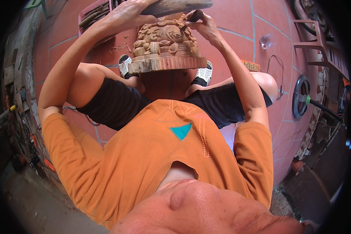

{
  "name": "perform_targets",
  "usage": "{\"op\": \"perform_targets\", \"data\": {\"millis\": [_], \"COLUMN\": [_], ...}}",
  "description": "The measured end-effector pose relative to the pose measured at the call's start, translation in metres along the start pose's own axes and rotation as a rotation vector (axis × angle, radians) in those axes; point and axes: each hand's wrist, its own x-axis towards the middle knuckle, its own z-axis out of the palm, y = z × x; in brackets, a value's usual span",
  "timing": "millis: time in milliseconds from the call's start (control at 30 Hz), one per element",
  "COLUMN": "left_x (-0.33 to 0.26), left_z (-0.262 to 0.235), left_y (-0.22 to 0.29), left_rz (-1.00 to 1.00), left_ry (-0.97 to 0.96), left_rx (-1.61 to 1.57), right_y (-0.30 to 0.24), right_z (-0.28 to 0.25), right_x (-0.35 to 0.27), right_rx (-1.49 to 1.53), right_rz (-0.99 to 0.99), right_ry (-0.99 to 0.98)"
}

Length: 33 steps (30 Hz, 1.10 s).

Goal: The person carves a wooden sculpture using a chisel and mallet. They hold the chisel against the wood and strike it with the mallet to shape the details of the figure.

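A carved wooden sculpture (167, 36) with a rough round base stands on the tiled floor between my feet, its surface covered in rounded relief shapes. My left hand (129, 16) is closed around one end of a thick wooden mallet (179, 6), which lies sideways over the top of the carving. On the carving's upper right, my right hand (207, 29) grips a dark chisel-like tool (195, 16) slanting down to the wood. The mallet's head overlaps the sculpture's top, so I cannot tell whether mallet and tool touch.
A pink crate (82, 18) of long tools stands at the far left, near wood shavings (121, 47). To the right are a clear cup (265, 41), an orange power strip (250, 66), a loose cable, a brown plastic chair (319, 43) and a round stand base (300, 96).
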Motion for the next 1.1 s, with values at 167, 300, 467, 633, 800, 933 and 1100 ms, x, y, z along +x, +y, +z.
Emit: {"op": "perform_targets", "data": {"millis": [167, 300, 467, 633, 800, 933, 1100], "left_x": [0.001, 0.001, 0.000, 0.000, 0.001, 0.003, 0.008], "left_z": [0.001, 0.001, -0.001, 0.002, 0.004, 0.001, 0.003], "left_y": [-0.003, -0.001, 0.004, 0.000, 0.001, 0.013, 0.026], "left_rz": [-0.011, -0.003, -0.001, 0.018, 0.025, 0.048, 0.133], "left_ry": [0.017, 0.018, 0.010, 0.025, 0.018, 0.019, 0.085], "left_rx": [0.026, 0.026, 0.007, 0.031, 0.037, -0.004, -0.044], "right_y": [-0.002, -0.003, 0.001, 0.003, -0.002, 0.000, 0.007], "right_z": [0.000, -0.002, -0.001, -0.002, -0.009, -0.010, -0.006], "right_x": [-0.003, -0.006, -0.016, -0.023, -0.029, -0.032, -0.030], "right_rx": [-0.011, 0.028, 0.199, 0.349, 0.453, 0.454, 0.424], "right_rz": [-0.058, -0.048, 0.007, 0.018, 0.188, 0.196, 0.026], "right_ry": [-0.006, -0.001, 0.040, 0.043, 0.076, 0.084, 0.039]}}
